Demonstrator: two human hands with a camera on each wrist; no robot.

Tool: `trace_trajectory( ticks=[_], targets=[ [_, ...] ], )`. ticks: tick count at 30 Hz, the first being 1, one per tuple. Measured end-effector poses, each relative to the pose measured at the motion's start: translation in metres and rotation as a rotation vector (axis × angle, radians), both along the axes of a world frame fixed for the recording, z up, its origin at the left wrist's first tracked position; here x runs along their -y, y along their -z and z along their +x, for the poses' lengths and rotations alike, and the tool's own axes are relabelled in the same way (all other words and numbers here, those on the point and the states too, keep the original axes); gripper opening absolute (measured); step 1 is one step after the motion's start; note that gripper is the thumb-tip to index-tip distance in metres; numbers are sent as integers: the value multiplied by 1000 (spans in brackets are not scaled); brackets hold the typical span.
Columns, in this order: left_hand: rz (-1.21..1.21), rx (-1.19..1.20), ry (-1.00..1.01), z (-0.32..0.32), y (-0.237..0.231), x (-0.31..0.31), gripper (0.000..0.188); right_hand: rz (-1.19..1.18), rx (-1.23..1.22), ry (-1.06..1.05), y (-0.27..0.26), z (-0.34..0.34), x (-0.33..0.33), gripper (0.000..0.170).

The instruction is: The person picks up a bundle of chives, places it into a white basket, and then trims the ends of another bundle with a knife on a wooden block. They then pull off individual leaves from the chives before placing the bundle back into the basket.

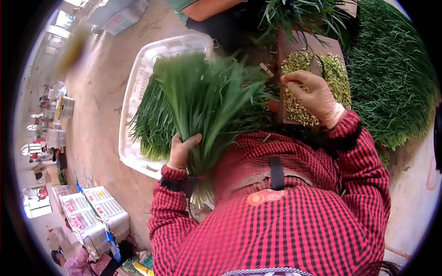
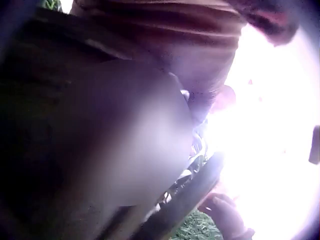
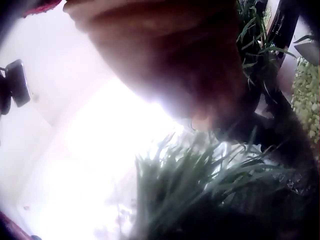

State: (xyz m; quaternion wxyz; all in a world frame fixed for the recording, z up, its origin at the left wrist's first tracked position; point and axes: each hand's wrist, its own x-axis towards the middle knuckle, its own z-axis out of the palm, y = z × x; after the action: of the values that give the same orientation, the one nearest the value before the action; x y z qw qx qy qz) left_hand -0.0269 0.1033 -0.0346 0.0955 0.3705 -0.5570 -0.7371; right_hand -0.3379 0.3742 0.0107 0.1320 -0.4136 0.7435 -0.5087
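Note:
My left hand grips a bunch of long green chives, thumb across the leaves. The leaf ends fan upward and blur, while the pale stem ends point down by my left sleeve. A red band shows round the stems. My right hand, in a thin pale glove, hovers over a box of pale green chopped bits. Its fingers are bent, with a bit of orange at the tips; I cannot tell whether they hold it. In the right wrist view, chive leaves blur below that hand.
A white plastic basket at left holds more chives. A large chive pile lies at right, with loose leaves at the top. Another person's arm reaches in there. Stacked crates stand at lower left.

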Motion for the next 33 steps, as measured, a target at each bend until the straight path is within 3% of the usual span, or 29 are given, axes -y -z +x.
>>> trace_trajectory(
  ticks=[3, 8, 13, 17, 18, 21, 23, 24, 27, 33],
  targets=[
    [101, -50, -57, 7, 6, 6, 46, -101, 89, 40, -1, -2, -6, 18],
    [226, -224, -17, 4, 13, -4, 53, -156, -39, -64, -22, 16, 0, 19],
    [279, -227, 30, 14, 31, 2, 58, -258, -178, -142, -46, 32, 16, 17],
    [174, -231, 16, 7, 8, -15, 61, -281, -539, -260, -78, 43, 33, 28],
    [234, -230, 16, 9, 10, -14, 53, -265, -619, -256, -78, 54, 40, 33],
    [235, -284, 73, 1, -6, -25, 56, -72, -786, -373, -58, 85, 54, 44],
    [233, -327, 44, 3, -1, -27, 62, 233, -818, -527, -24, 87, 50, 48],
    [227, -338, 49, 8, 1, -25, 63, 219, -750, -498, 1, 88, 46, 32],
    [233, -353, 29, 16, 14, -21, 67, 246, -423, -589, -6, 80, 30, 32],
    [252, -307, 62, 13, 8, -23, 63, -262, -43, -291, -60, 70, 42, 21]
  ],
)
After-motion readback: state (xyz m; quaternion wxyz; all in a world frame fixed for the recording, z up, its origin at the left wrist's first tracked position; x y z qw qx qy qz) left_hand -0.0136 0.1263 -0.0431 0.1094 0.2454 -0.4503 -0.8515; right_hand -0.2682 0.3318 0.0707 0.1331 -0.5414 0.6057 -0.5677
